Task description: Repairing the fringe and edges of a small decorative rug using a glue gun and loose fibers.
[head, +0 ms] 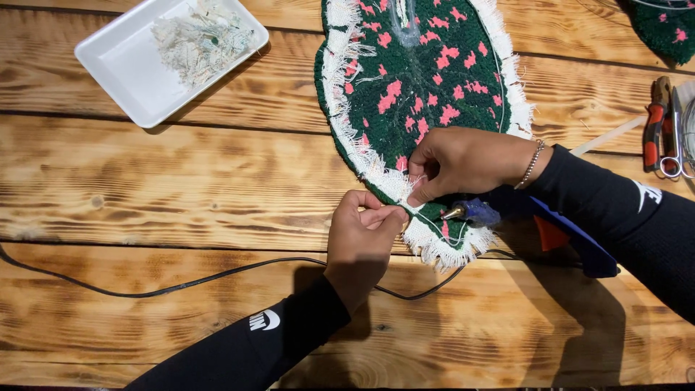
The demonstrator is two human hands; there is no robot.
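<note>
On the scorched wooden table [181,181] lies a dark green tufted rug piece [420,80] scattered with pink flecks, its white fabric border [347,123] frayed all round. At its lower edge, the left hand [362,235] pinches the white border between thumb and fingertips, while the right hand [463,163] presses its fingertips onto the same strip just beside it, the two hands almost touching. A blue glue gun [565,235] lies under the right forearm, its metal nozzle resting on the rug near the right hand. A black cord [181,282] trails across the table below the left wrist. Well apart at the upper left sits a white tray [123,65] holding trimmed fabric scraps [199,40]. Pliers with red grips [655,123] and small scissors [675,137] lie at the right edge.
</note>
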